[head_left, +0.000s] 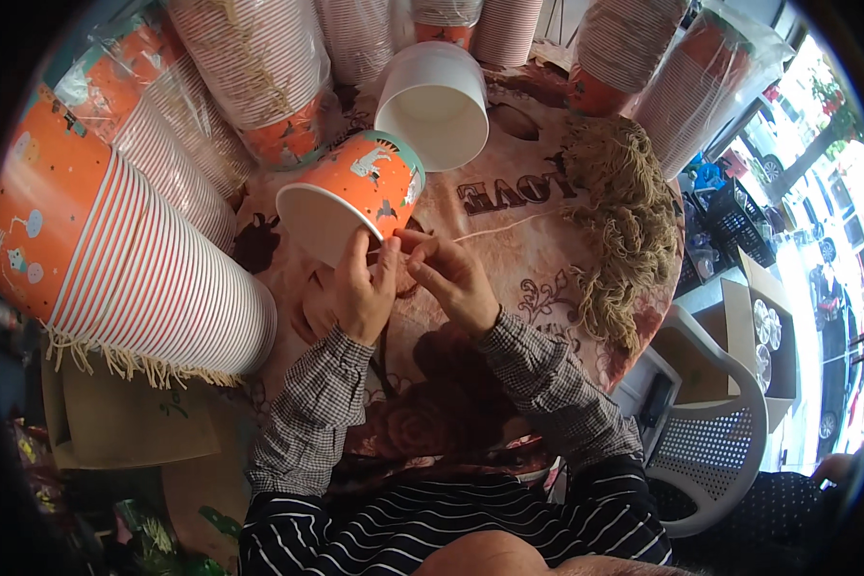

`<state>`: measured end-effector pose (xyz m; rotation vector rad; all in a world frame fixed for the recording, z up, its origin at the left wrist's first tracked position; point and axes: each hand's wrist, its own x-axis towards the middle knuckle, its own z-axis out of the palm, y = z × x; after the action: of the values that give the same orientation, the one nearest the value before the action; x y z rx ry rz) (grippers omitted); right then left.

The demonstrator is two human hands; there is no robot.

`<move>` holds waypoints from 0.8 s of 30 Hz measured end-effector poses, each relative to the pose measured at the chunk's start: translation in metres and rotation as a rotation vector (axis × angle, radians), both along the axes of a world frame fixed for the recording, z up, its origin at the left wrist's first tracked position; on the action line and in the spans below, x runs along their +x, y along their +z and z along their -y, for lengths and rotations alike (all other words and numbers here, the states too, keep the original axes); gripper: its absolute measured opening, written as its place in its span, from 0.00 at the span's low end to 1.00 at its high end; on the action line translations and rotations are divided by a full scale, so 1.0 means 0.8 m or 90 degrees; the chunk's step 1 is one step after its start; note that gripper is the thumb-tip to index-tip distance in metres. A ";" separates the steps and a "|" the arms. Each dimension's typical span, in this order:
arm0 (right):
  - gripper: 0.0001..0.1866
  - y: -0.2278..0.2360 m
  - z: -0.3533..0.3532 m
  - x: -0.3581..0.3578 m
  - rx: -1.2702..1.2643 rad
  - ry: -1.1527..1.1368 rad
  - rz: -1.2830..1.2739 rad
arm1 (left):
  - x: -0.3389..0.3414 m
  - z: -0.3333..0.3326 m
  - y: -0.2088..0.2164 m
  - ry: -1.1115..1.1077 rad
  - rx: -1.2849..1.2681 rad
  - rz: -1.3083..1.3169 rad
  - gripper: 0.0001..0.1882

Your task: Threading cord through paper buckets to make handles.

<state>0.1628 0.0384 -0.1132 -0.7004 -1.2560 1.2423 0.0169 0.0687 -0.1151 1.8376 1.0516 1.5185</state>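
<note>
An orange paper bucket (360, 178) with cat drawings, a green base band and a white rim lies tilted on its side in front of me. My left hand (363, 293) pinches its rim at the near right, with the thumb outside and fingers reaching toward the opening. Right beside it, my right hand (456, 283) has its fingertips closed on a pale cord (509, 228). That cord runs rightward to a heap of beige cords (624, 221) on the table. My fingers hide where the cord meets the bucket. Behind stands a plain white paper bucket (442, 115), tipped with its mouth toward me.
Nested paper buckets (154, 259) lie in a long stack at the left, cords hanging beneath. More plastic-wrapped stacks (250, 67) line the table's back. A patterned cloth (422, 403) covers the table. At right are a grey chair (710, 442), a cardboard box (773, 326) and another person's hand (835, 468).
</note>
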 end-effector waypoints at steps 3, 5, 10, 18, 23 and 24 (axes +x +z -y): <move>0.03 -0.008 -0.007 0.002 0.003 0.001 -0.032 | -0.006 -0.005 -0.002 0.001 0.002 -0.015 0.16; 0.04 -0.005 -0.010 0.009 -0.002 -0.027 -0.046 | -0.004 -0.006 -0.007 -0.009 0.032 -0.046 0.18; 0.07 -0.007 -0.016 0.022 -0.076 -0.044 -0.129 | 0.011 0.009 0.000 -0.034 0.038 -0.112 0.23; 0.04 -0.001 -0.012 0.021 -0.063 -0.018 -0.117 | 0.011 0.012 -0.012 -0.057 0.022 -0.136 0.25; 0.04 0.000 -0.011 0.030 -0.081 -0.006 -0.081 | 0.015 0.012 -0.013 -0.061 0.027 -0.155 0.26; 0.04 0.002 -0.010 0.031 -0.080 -0.007 -0.082 | 0.014 0.012 -0.013 -0.061 0.033 -0.146 0.26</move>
<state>0.1875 0.0467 -0.1112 -0.7053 -1.0743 1.3442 0.0285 0.0594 -0.1255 2.1050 1.0181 1.3147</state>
